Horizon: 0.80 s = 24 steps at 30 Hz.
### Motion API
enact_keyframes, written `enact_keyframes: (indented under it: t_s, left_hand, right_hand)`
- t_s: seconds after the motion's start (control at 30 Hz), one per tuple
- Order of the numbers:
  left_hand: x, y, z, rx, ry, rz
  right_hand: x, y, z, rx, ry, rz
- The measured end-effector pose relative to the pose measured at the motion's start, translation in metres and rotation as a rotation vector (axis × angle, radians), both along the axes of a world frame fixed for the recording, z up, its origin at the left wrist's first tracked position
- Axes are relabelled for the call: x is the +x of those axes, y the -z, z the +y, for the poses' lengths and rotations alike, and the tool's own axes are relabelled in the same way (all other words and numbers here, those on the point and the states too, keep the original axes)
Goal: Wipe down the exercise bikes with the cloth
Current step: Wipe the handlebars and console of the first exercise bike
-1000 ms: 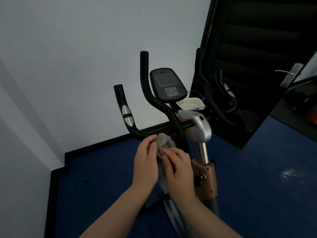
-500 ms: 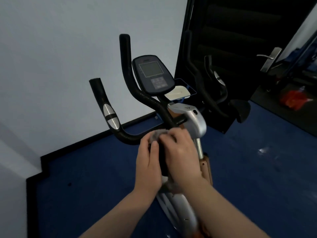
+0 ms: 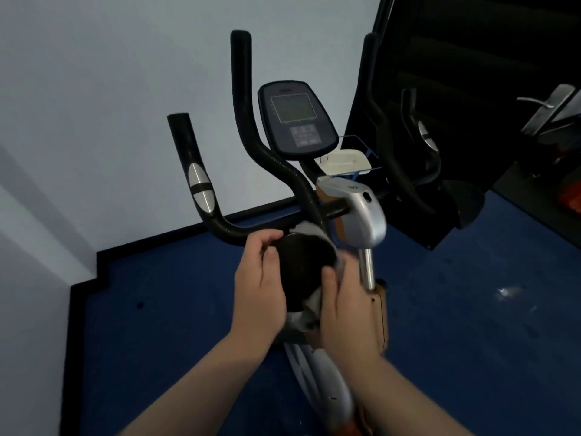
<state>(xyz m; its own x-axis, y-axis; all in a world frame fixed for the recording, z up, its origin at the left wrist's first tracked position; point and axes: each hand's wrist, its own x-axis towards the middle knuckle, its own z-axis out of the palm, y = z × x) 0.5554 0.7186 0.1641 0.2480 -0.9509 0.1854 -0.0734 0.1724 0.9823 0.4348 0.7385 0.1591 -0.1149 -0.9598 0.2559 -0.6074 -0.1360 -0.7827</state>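
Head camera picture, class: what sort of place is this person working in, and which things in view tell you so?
Probably a small gym or home exercise room. An exercise bike with black handlebars and a console screen stands on blue carpet by a plain white wall. Both hands hold a cloth.

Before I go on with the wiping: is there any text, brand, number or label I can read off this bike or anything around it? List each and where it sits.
No text can be read.
Console: a small mark above the screen, too blurred to read.
Console screen: dark, with no digits showing.
Console buttons: markings too small to read.
Silver stem cover: no lettering visible.
Cloth, held by left hand and right hand: no label visible.
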Motion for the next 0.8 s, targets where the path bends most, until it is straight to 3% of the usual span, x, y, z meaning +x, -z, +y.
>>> enact_keyframes:
  t_s: [0.07, 0.2, 0.4, 0.47, 0.53, 0.63, 0.7, 0.8]
  left_hand:
    - [-0.001, 0.000, -0.002, -0.010, -0.019, -0.009]
    - [-0.005, 0.002, -0.002, 0.000, -0.045, 0.011]
    - [-0.003, 0.003, -0.001, -0.001, -0.049, -0.005]
    - [-0.003, 0.002, -0.001, 0.010, -0.039, 0.007]
    - [-0.004, 0.001, 0.000, 0.027, -0.034, 0.046]
    - [-0.004, -0.001, 0.003, 0.043, -0.082, 0.090]
    - [-0.003, 0.000, 0.005, 0.046, -0.123, 0.055]
    - [-0.003, 0.001, 0.010, 0.076, -0.104, 0.044]
  right_hand:
    - [0.002, 0.000, 0.006, 0.094, -0.003, -0.076]
    - [0.004, -0.013, -0.023, -0.004, -0.004, -0.110]
    - [-0.003, -0.028, -0.011, -0.195, 0.081, -0.311]
    - [-0.004, -0.043, -0.028, -0.225, -0.038, -0.334]
    - [-0.003, -0.053, -0.046, -0.041, -0.274, -0.389]
    - [-0.007, -0.047, -0.054, 0.139, -0.402, -0.201]
    - [-0.012, -0.035, -0.043, 0.047, -0.360, -0.102]
    - [-0.011, -0.024, -0.028, -0.104, -0.250, 0.244]
